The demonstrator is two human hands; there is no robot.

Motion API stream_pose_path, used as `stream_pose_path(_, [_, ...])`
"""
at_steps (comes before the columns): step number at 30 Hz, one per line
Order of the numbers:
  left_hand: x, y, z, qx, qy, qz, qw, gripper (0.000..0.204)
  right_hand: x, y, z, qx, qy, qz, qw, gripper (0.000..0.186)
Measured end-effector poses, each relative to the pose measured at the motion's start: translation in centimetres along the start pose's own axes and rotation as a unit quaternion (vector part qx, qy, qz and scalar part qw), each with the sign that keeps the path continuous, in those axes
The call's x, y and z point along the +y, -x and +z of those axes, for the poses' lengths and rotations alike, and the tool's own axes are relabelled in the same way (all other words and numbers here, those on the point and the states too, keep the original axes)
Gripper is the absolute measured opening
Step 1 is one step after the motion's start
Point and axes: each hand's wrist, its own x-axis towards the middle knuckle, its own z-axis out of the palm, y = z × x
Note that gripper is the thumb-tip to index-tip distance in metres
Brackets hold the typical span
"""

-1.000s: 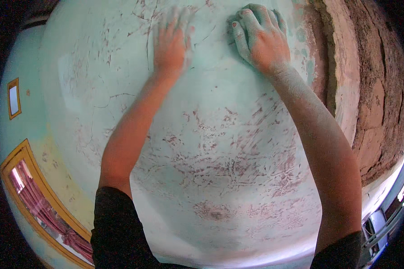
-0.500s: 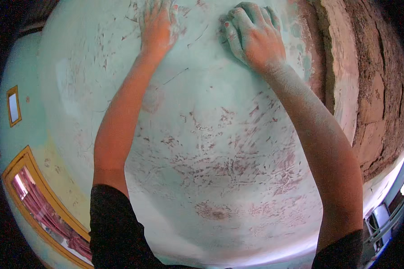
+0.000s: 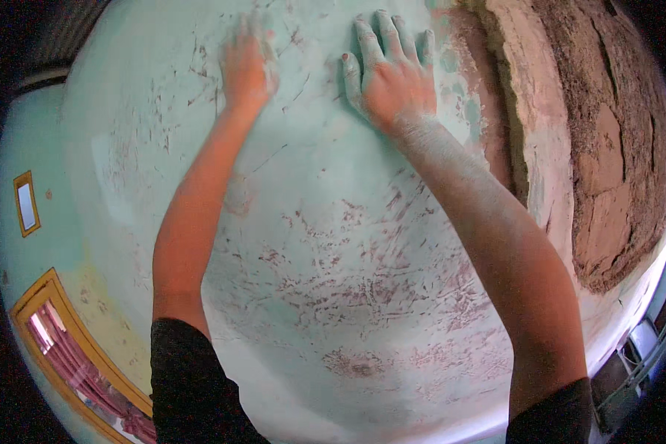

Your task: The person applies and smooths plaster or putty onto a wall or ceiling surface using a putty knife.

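Both arms reach up against a pale green wall (image 3: 325, 170) with scraped, dark reddish patches and fine cracks. My right hand (image 3: 398, 87), coated in pale dust, lies on the wall with its fingers spread; no object shows in it. To its left, my left hand (image 3: 247, 72) is raised against the wall, its stretched fingers blurred by motion, and nothing visible is held there. The dust on the right arm runs past the wrist onto the forearm. Whatever lies beneath either palm is hidden.
Right of my hands, the plaster ends at a broken edge (image 3: 522, 140) beside rough brown masonry (image 3: 603, 163). At lower left is a yellow-framed window (image 3: 41, 296) with a reddish curtain (image 3: 78, 362). A small framed opening (image 3: 27, 203) sits above it. Corrugated roofing (image 3: 59, 37) shows at upper left.
My right hand has shifted left, and its curled fingers have straightened and spread. My left hand has moved slightly left and is now blurred. The view has shifted a little upward and to the right.
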Motion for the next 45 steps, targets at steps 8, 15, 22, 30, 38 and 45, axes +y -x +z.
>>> stream_pose_path(8, [2.9, 0.3, 0.8, -0.036, 0.019, 0.088, 0.995, 0.067, 0.3, 0.3, -0.1, 0.063, -0.118, 0.061, 0.989, 0.071])
stream_pose_path(15, [4.9, -2.9, 0.2, -0.153, 0.029, 0.134, 0.979, 0.059, 0.3, 0.5, -1.2, 0.04, -0.092, 0.049, 0.994, 0.074])
stream_pose_path(22, [11.1, 6.1, -2.9, -0.159, 0.081, 0.2, 0.964, 0.048, 1.1, 0.3, -2.3, 0.065, -0.215, 0.067, 0.972, 0.08])
stream_pose_path(30, [9.2, 1.0, -0.6, -0.123, 0.096, 0.125, 0.98, 0.055, 1.5, 0.2, -2.8, 0.102, -0.296, 0.089, 0.946, 0.069])
stream_pose_path(38, [8.5, 1.4, -2.6, -0.133, 0.161, 0.152, 0.966, 0.061, 1.4, 0.4, -2.7, 0.078, -0.299, 0.099, 0.946, 0.068])
stream_pose_path(45, [7.6, -1.8, -3.8, -0.201, 0.112, -0.027, 0.973, 0.061, 1.4, 0.4, -2.7, 0.048, -0.307, 0.091, 0.946, 0.068])
